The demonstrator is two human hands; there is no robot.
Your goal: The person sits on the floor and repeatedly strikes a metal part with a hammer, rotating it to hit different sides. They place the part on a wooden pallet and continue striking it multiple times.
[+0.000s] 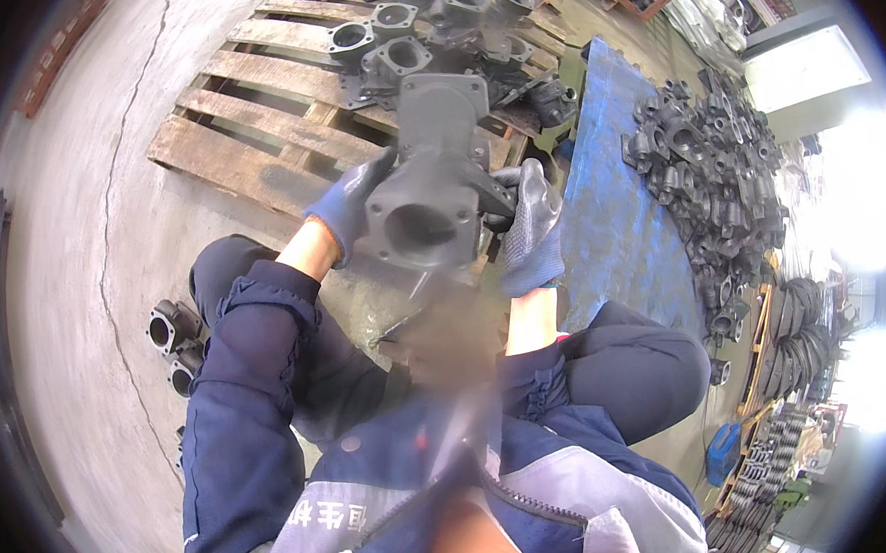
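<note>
Between my hands is a dark grey metal casting [433, 172], with a square flange around a wide round opening at its near end and a flat flange at its far end. My left hand [352, 203], in a blue and grey work glove, grips its left side. On the other side my right hand [532, 222], gloved alike, closes around a projecting arm of the casting; some of its fingers are hidden behind the part. The casting is held up in front of my knees, just nearer than a wooden pallet [252, 76].
Similar castings [403, 53] are stacked on the pallet. To the right lie a worn blue sheet [624, 197] and a large heap of dark castings [708, 162]. A few more castings [170, 331] stand on the concrete floor by my left knee. A blue bin [723, 453] sits at lower right.
</note>
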